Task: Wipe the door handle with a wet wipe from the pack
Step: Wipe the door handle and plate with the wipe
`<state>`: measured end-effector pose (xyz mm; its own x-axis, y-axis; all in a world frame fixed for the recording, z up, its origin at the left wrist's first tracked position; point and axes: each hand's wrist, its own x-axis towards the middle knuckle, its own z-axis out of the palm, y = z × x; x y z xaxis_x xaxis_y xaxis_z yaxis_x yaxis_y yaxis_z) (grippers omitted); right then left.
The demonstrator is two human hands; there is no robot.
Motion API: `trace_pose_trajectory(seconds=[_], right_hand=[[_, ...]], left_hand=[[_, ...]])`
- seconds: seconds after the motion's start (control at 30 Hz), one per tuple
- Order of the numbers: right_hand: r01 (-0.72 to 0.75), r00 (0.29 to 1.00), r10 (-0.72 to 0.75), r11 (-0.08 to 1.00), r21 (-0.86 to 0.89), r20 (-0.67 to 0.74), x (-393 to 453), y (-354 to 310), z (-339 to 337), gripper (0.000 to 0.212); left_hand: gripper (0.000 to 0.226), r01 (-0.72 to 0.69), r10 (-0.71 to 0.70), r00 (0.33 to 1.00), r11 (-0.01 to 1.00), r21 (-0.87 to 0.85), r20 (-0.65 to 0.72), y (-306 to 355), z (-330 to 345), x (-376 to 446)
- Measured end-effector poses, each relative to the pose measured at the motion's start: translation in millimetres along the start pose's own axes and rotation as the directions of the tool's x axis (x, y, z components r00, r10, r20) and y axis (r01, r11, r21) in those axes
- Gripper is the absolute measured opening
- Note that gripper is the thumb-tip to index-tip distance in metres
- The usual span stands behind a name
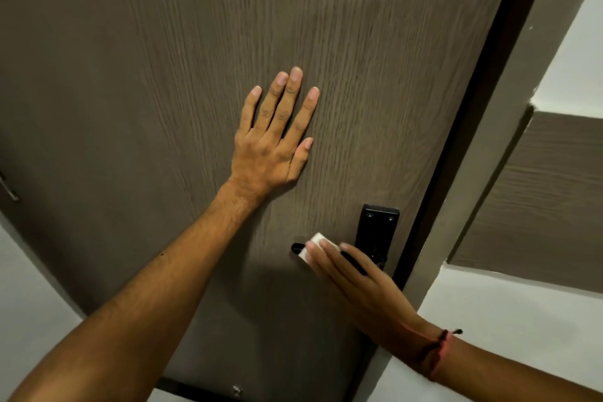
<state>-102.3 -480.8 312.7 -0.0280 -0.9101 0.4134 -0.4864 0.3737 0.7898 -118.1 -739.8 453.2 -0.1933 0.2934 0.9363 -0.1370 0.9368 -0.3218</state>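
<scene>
A black lever door handle point(296, 248) sticks out leftward from its black backplate point(378, 225) on a brown wood-grain door point(163, 75). My right hand point(355, 277) lies over the lever and presses a folded white wet wipe point(314, 246) against it; only the lever's left tip shows. My left hand point(277, 143) rests flat on the door above and to the left of the handle, fingers spread, holding nothing. The wipe pack is not in view.
The door frame point(509, 127) runs diagonally on the right, with a white wall point(522, 320) and a brown wall panel point(538, 199) beyond it. A small metal fitting point(8, 188) sits at the door's far left edge. White floor or wall shows at the lower left.
</scene>
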Motion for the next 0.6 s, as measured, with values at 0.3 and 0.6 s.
trace_pose_trajectory(seconds=[0.3,0.6], right_hand=[[-0.197,0.977,0.206,0.972,0.132,-0.058,37,-48,-1,0.06],[-0.613,0.785,0.618,0.762,0.208,0.049,-31,-63,18,0.108]], left_hand=[[0.065,0.055,-0.057,0.997,0.997,0.053,0.044,-21,-16,-18],[0.063,0.218,-0.218,0.976,0.976,0.009,0.004,26,6,-45]])
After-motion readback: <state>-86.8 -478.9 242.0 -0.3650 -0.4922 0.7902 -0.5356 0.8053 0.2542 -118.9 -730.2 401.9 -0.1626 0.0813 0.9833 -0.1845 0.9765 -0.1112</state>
